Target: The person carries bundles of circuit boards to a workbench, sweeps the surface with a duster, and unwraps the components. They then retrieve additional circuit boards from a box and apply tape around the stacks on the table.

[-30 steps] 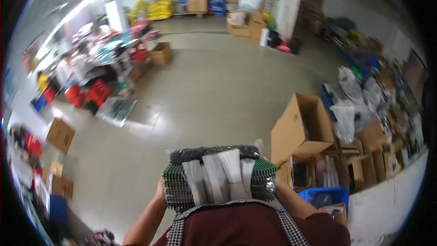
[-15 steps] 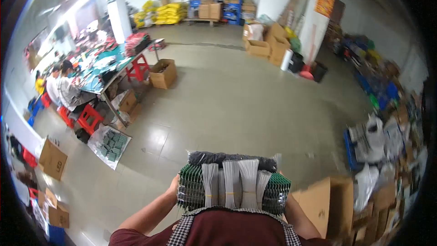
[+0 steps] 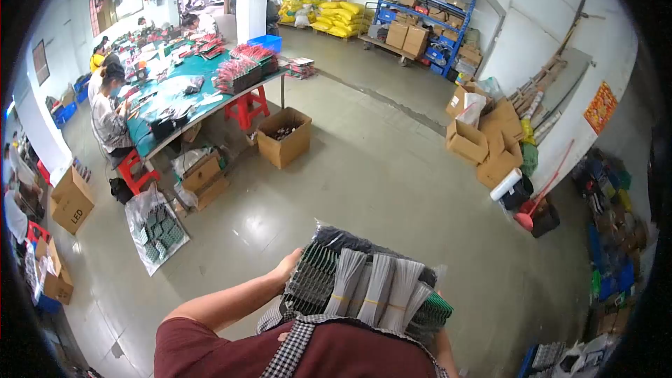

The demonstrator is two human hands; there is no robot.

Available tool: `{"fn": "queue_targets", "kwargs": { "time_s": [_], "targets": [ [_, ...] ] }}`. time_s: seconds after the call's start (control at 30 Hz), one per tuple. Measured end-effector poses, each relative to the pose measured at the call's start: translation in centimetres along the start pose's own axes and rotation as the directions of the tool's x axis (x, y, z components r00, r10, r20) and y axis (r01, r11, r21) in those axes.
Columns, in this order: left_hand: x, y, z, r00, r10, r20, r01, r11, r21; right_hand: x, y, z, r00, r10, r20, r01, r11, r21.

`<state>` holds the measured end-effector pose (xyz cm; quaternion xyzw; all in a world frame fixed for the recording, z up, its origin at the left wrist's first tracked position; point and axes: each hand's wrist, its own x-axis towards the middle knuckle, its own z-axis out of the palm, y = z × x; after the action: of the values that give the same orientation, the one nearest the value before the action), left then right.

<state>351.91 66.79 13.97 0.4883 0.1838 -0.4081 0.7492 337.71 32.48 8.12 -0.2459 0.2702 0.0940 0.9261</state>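
Note:
Against my chest I carry a stack of dark green and black layered pieces (image 3: 311,283) whose exact kind I cannot make out. Several bundles of thin grey strips (image 3: 381,276), some bound with yellow bands, lie on top. Along the far side is a black bundle in clear plastic (image 3: 364,246). My left hand (image 3: 288,264) is closed on the left side of the stack, its fingertips hidden behind it. My right hand (image 3: 443,351) is at the right side, mostly hidden by the stack and my apron.
A green-topped work table (image 3: 203,94) with seated people stands to the left. A cardboard box (image 3: 283,141) and a plastic sheet with green pieces (image 3: 159,234) lie on the floor. More boxes (image 3: 467,141) and a blue shelf (image 3: 458,31) stand at the far right.
My view has turned left, so the table and boxes now lie further right in it. The stack stays in my hands and appears tilted down to the right.

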Motion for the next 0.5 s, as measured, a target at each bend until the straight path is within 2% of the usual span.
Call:
{"fn": "queue_targets", "kwargs": {
  "time_s": [0.1,0.23,0.27,0.37,0.4,0.5],
  "targets": [
    [9.7,7.7,3.1,0.997,-0.034,-0.068,0.03,0.998,-0.059,9.5,-8.0,3.1,1.0,-0.003,0.021,0.003,1.0,-0.008],
    [25.0,15.3,5.1,1.0,-0.004,0.014,0.005,1.0,-0.013,23.3,-18.2,4.5,0.999,-0.003,0.045,0.004,1.0,-0.027],
    [29.1,17.4,6.0,0.999,0.041,0.026,-0.042,0.997,0.059,26.8,-21.1,5.0,0.999,-0.003,0.05,0.005,0.999,-0.036],
    [38.2,24.2,7.9,0.997,0.065,0.052,-0.061,0.995,-0.084,36.7,-29.8,7.5,0.997,0.018,0.074,-0.013,0.998,-0.067],
    [39.6,27.0,8.6,0.973,0.227,0.048,-0.231,0.968,0.094,40.4,-32.9,9.4,0.995,0.039,0.088,-0.031,0.996,-0.087],
    [43.9,35.4,10.6,0.99,0.059,-0.13,-0.092,0.959,-0.269,51.3,-40.5,15.0,0.988,0.125,0.093,-0.11,0.982,-0.153]
  ]
}}
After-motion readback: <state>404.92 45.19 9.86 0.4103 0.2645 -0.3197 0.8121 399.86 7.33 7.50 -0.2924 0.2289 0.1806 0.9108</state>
